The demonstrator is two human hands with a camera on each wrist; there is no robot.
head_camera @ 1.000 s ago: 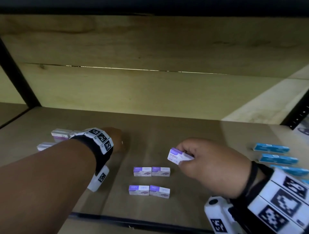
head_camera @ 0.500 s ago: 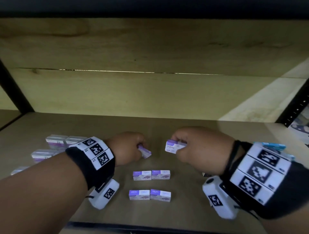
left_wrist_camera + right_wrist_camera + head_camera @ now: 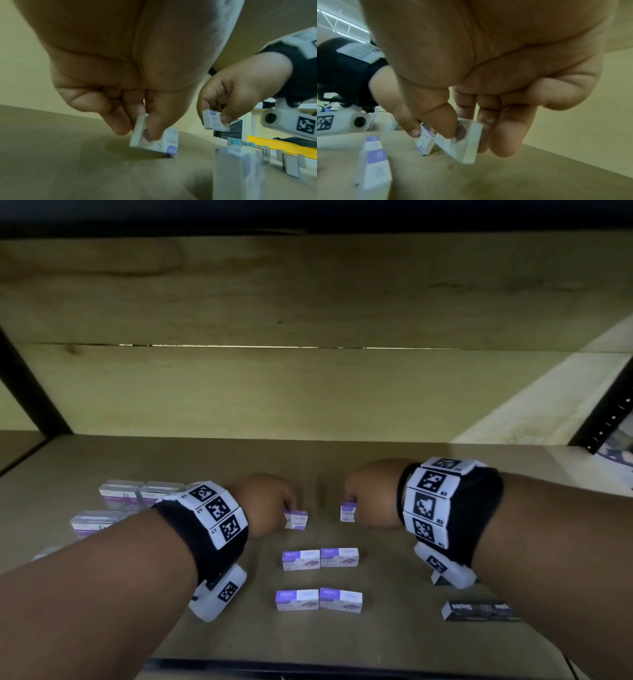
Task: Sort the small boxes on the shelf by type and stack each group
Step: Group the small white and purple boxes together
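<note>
Both hands hold small purple-and-white staple boxes over the wooden shelf (image 3: 205, 467), behind a two-by-two group of matching boxes (image 3: 300, 559). My left hand (image 3: 289, 508) pinches one box (image 3: 297, 519) between thumb and fingers. The left wrist view shows this box (image 3: 154, 140) tilted, with its lower edge at the shelf surface. My right hand (image 3: 349, 501) pinches a second box (image 3: 347, 511) a short gap to the right. The right wrist view shows that box (image 3: 462, 146) tilted and low over the shelf. The two held boxes are apart.
Several paler purple-labelled boxes (image 3: 121, 493) lie at the left. A black staples box (image 3: 479, 611) lies at the front right. Small blue boxes (image 3: 235, 141) stand far to the right. The shelf's dark front edge (image 3: 239, 666) is near, and black uprights (image 3: 606, 419) flank it.
My left hand took a purple box from the left and brought it to the centre. My right hand carried its box left and back. Both boxes have come down toward the shelf.
</note>
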